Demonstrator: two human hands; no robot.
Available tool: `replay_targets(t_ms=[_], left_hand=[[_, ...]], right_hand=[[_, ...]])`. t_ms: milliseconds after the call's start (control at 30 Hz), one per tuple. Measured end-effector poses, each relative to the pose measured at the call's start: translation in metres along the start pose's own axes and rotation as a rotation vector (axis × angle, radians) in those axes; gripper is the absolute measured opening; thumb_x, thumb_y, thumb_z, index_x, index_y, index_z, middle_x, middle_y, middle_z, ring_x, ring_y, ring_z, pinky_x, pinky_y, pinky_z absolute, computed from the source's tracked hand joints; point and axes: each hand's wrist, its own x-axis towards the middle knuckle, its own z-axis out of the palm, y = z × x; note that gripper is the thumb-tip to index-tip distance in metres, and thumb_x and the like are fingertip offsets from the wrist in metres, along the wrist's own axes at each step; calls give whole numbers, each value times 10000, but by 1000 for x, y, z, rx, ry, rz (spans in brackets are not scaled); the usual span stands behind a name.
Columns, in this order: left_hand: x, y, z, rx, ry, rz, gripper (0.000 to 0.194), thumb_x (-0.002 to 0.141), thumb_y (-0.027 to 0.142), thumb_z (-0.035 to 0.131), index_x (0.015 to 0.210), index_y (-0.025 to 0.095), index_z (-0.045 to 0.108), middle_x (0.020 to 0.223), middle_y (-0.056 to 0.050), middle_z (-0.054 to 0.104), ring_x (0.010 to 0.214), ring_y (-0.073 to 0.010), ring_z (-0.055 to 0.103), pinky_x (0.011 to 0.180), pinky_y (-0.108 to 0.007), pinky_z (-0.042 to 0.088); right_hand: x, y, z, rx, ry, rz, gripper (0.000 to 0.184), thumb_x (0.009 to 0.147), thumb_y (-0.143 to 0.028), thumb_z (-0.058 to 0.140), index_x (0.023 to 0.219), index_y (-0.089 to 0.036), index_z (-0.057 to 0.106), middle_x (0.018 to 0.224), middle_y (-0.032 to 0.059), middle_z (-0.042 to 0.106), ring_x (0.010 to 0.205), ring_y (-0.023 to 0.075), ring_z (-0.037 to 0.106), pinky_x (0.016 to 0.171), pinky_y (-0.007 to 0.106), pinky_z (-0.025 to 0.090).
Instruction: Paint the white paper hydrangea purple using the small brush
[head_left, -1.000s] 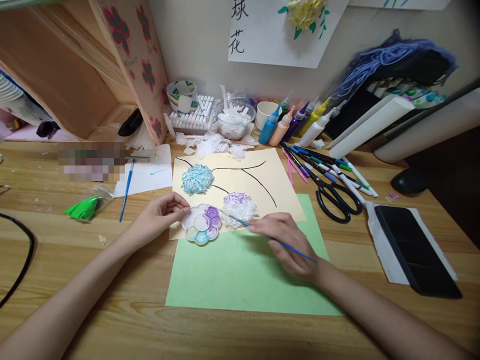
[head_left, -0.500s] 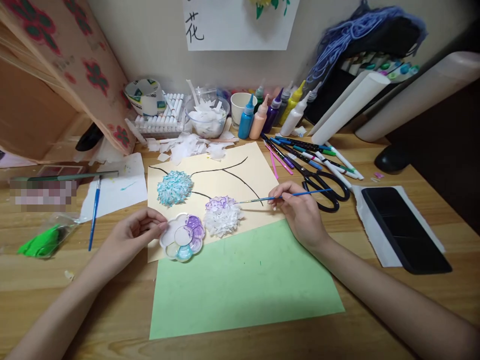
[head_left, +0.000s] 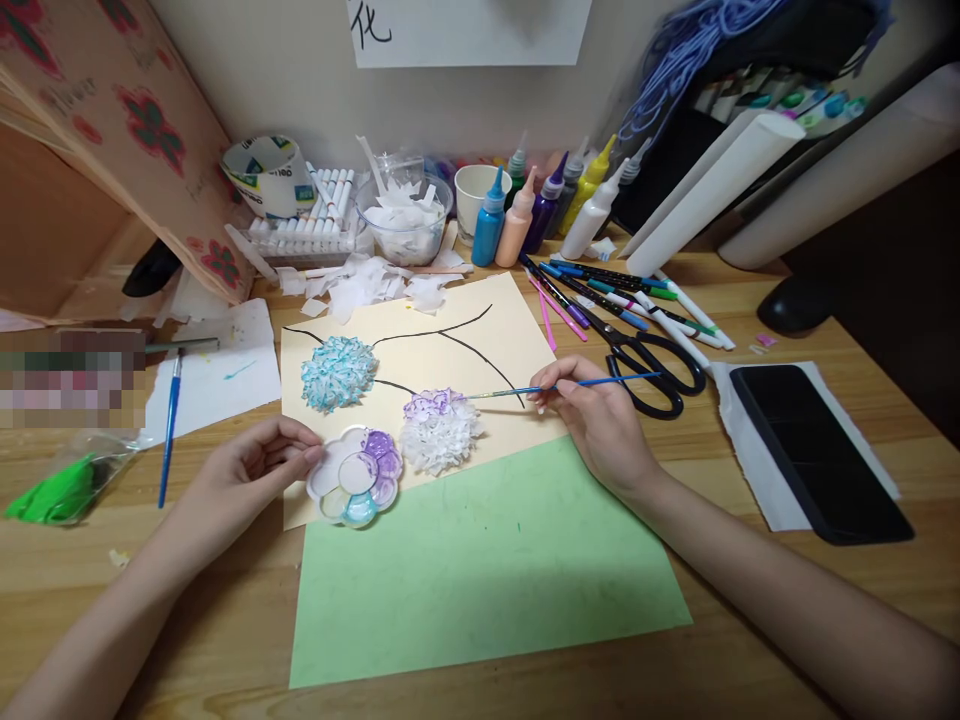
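White flower (head_left: 441,432), seemingly purple-topped

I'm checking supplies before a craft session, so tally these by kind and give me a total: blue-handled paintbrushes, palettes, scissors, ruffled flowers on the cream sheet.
Blue-handled paintbrushes: 2 (held brush, loose brush)
Palette: 1
Scissors: 1
Ruffled flowers: 2 (blue-and-white flower, purple-and-white flower)
Total: 6
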Motion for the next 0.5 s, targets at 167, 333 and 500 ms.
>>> replay_targets(t_ms=[167, 333, 500], left_hand=[[-1, 4, 2, -2, 10, 4, 260, 762, 424, 723, 846, 189, 649, 839, -18, 639, 779, -156, 594, 715, -256, 496], [-1, 11, 5, -4, 28, -11, 282, 721, 436, 744, 807, 186, 650, 783, -11, 638, 758, -157, 584, 675, -246, 481], [-1, 5, 2, 3, 6, -4, 266, 770, 436, 714, 849, 192, 643, 822, -12, 647, 797, -158, 589, 704, -244, 475]], right_hand=[[1, 2, -1, 16, 2, -24, 118, 856, -223, 537, 788, -216, 633, 795, -11, 615, 734, 121, 563, 707, 262, 445], [1, 2, -1, -18, -5, -17, 101, 851, -234, 539, 807, -215, 628, 802, -4, 616, 735, 131, 565, 698, 273, 451], [1, 1, 0, 1, 17, -24, 94, 826, -229, 532, 803, -217, 622, 798, -3, 611, 710, 130, 563, 677, 274, 459]])
